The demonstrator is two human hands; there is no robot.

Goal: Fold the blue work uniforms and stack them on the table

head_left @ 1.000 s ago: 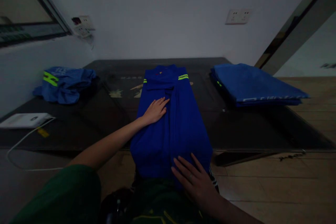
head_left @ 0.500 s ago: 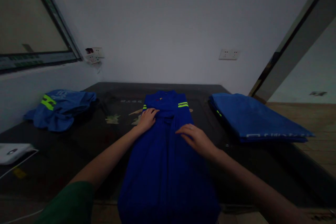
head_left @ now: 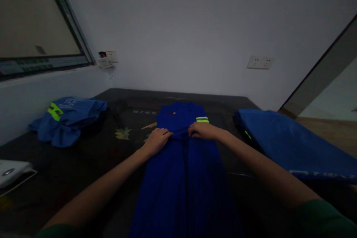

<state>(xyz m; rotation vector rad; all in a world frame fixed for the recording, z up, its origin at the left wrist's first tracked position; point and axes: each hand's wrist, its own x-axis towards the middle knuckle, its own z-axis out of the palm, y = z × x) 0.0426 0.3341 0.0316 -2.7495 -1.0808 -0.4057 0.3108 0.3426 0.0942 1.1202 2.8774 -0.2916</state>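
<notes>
A long blue work coverall (head_left: 173, 178) lies lengthwise on the dark table, its collar at the far end and its lower part toward me. A yellow-green band crosses its right side, and a small red and yellow mark sits on the chest. At the waist my left hand (head_left: 158, 141) has its fingers bent over the bunched cloth on the left. Across from it, my right hand (head_left: 205, 131) is closed on cloth just below the yellow-green band. Its fingertips are partly hidden in the folds.
A crumpled blue garment (head_left: 68, 119) with a yellow-green patch lies at the table's (head_left: 111, 186) left. At the right is a flat folded blue stack (head_left: 290, 141). A white device (head_left: 12, 171) with a cable sits near left. A wall (head_left: 178, 37) with sockets (head_left: 260, 62) stands behind.
My right hand has moved up the coverall to the waist and closed on the cloth there. My left hand stays at the waist. The view has shifted slightly.
</notes>
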